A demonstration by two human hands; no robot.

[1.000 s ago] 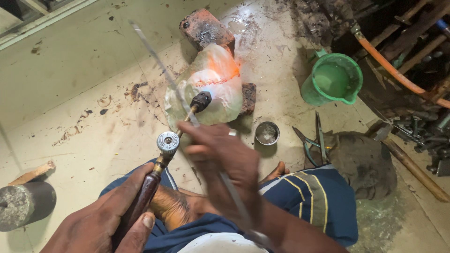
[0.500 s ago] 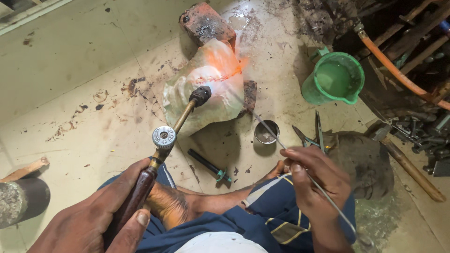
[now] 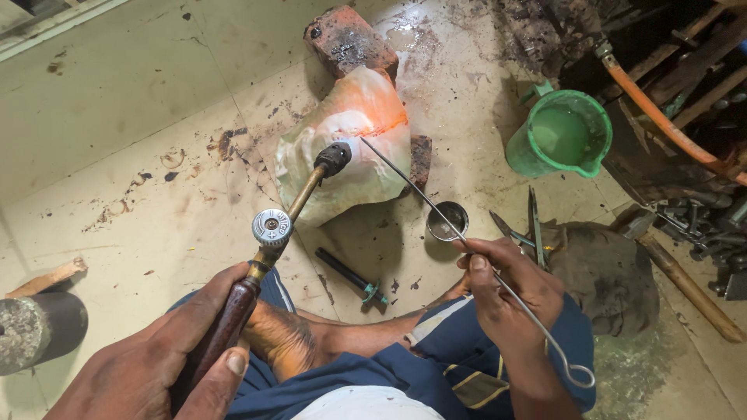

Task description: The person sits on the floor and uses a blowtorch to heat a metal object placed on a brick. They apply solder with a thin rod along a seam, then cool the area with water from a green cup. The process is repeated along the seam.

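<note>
My left hand [image 3: 167, 362] grips the dark wooden handle of a gas torch [image 3: 268, 233], whose brass tube and black nozzle point at a pale, curved sheet-metal piece [image 3: 354, 148] on the floor. A strip of that piece glows orange near its upper right. My right hand [image 3: 510, 292] holds a thin metal rod [image 3: 436, 210] with a loop at its near end. The rod's tip reaches up toward the glowing strip. A small round metal cup [image 3: 447, 220] sits on the floor just under the rod.
A reddish brick [image 3: 346, 39] lies behind the metal piece. A green bucket [image 3: 560, 132] stands at the right, with an orange hose [image 3: 661, 117] beyond it. Pliers [image 3: 529, 229] lie by a dark pad. A black tool [image 3: 350, 276] lies near my knee. A grey cylinder [image 3: 35, 330] sits at left.
My right hand moved from the middle to the right, then raised the rod so that its tip points at the glowing strip. The torch stayed aimed at the metal piece.
</note>
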